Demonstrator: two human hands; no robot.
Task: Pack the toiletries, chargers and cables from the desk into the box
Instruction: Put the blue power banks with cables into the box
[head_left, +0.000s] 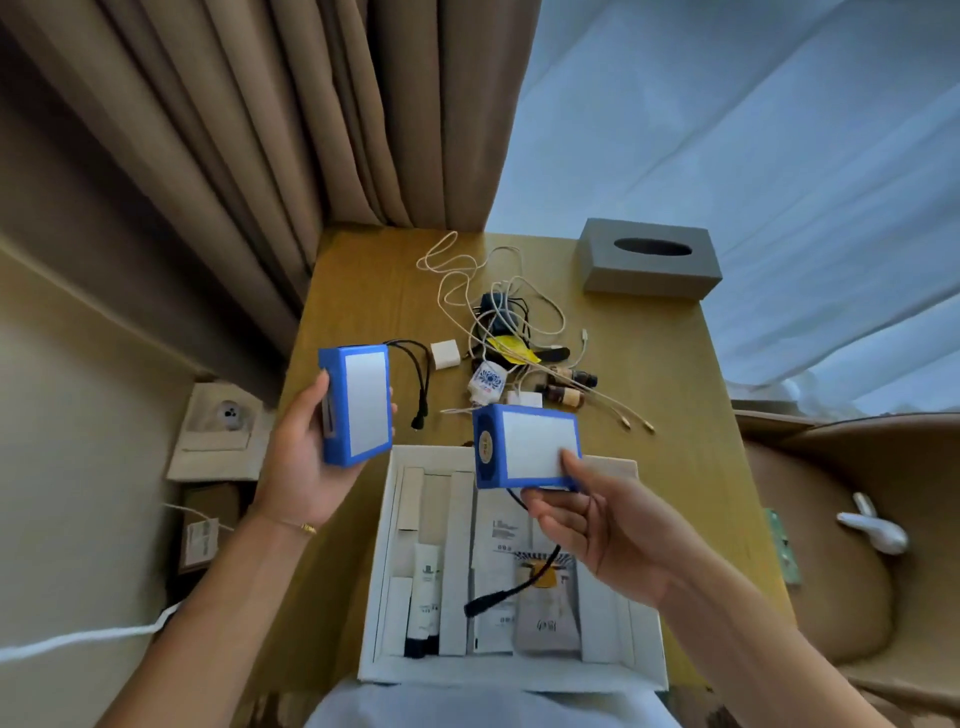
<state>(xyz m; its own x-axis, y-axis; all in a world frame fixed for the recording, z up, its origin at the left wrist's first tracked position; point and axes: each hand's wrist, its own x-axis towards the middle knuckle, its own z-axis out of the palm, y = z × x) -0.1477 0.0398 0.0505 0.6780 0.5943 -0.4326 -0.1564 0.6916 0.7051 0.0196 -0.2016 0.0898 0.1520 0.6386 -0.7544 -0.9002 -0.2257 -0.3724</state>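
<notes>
Blue packs (530, 447) in both hands' grip — above box (384, 660)

Two blue battery packs (358, 402) (530, 447) with black leads are held above the open white box (384, 660); tangled cables (498, 306) lie on the desk (691, 364).

Matt wooden desk (670, 364), white cardboard box (649, 654), cloth curtain (260, 130).

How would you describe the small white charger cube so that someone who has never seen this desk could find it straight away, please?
Start at the wooden desk and find the tangle of cables in its middle. The white charger cube sits just left of that tangle, beside the blue pack in the left hand. It is the only plain white block lying alone, with no cable attached.
</notes>
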